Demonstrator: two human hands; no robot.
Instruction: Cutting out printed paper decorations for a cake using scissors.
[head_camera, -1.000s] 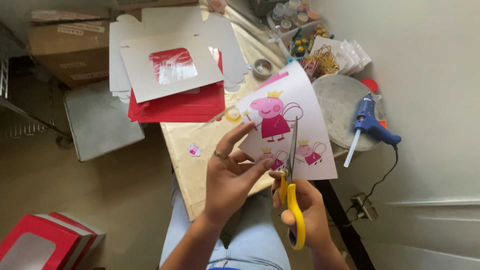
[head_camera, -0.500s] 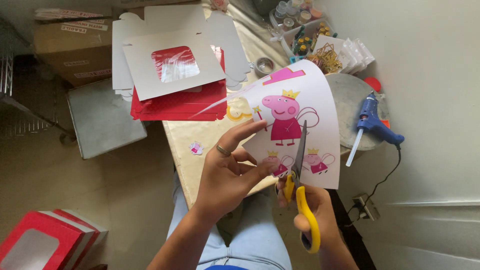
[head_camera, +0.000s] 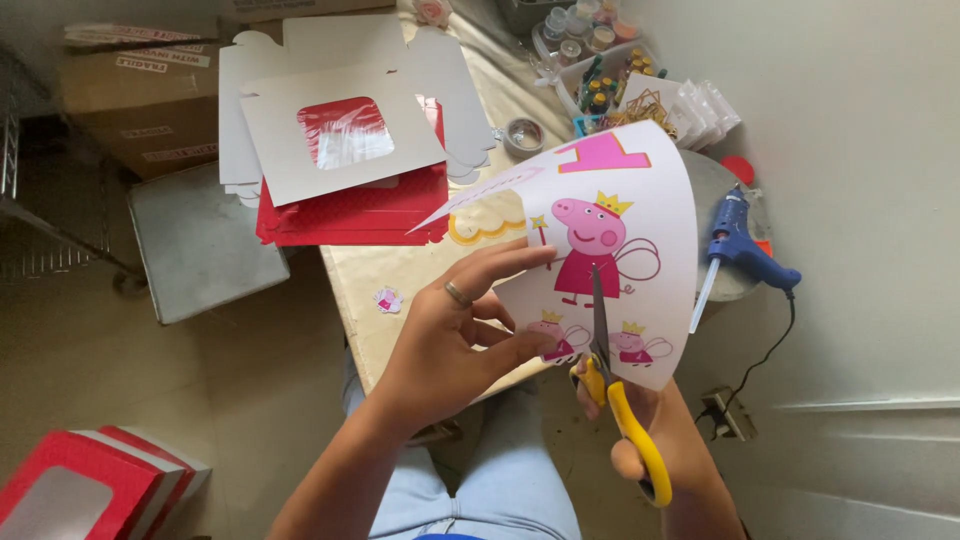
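Observation:
My left hand (head_camera: 455, 335), a ring on one finger, holds the left edge of a white printed sheet (head_camera: 640, 180) showing a pink cartoon pig with a crown and smaller pigs below. The sheet curls upward over the table. My right hand (head_camera: 660, 430) grips yellow-handled scissors (head_camera: 620, 400); the blades point up into the sheet's lower edge, between the two small pig pictures and toward the big one.
A low table (head_camera: 400, 275) carries flat red and white window boxes (head_camera: 340, 150), a tape roll (head_camera: 523, 133) and trays of craft supplies (head_camera: 600, 70). A blue glue gun (head_camera: 740, 245) rests on a round tray at right. Cardboard boxes (head_camera: 140, 100) and red boxes (head_camera: 90, 485) sit on the floor.
The sheet has been lifted and curled more toward me. The scissor blades have advanced up into the paper toward the large pig.

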